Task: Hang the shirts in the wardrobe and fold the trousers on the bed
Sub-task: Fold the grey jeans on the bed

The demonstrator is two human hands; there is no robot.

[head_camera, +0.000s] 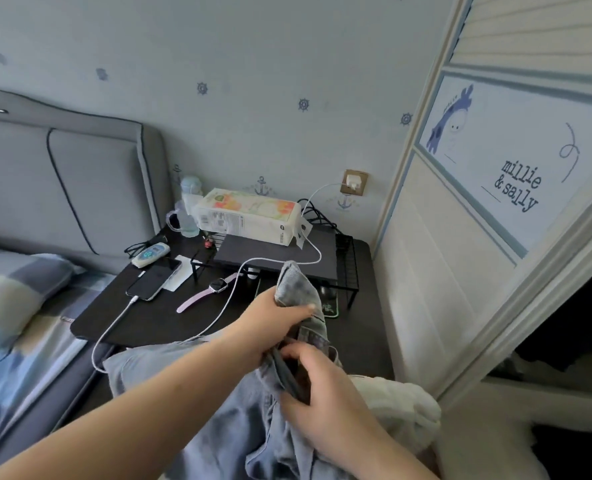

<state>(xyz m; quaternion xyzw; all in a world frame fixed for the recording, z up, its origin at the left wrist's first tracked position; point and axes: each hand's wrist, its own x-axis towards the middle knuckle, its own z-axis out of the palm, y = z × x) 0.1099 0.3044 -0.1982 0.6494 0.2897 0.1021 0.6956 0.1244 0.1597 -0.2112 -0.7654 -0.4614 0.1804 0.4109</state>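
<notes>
Both hands, the left hand point(270, 315) and right hand point(325, 393), clamp the faded blue denim trousers point(239, 431) near the waistband, seemingly to carry them left to the checked-sheeted bed point(28, 348).

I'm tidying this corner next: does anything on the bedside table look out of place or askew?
Yes. The tissue pack lies skewed across the black wire shelf, one end overhanging. A white charging cable trails off the table's front edge. The pink-strapped watch lies loose beside the phone.

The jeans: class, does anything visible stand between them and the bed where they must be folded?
Nothing visible does. Both the left hand and right hand grip the jeans, and the bed lies directly to their left, past the black bedside table.
</notes>
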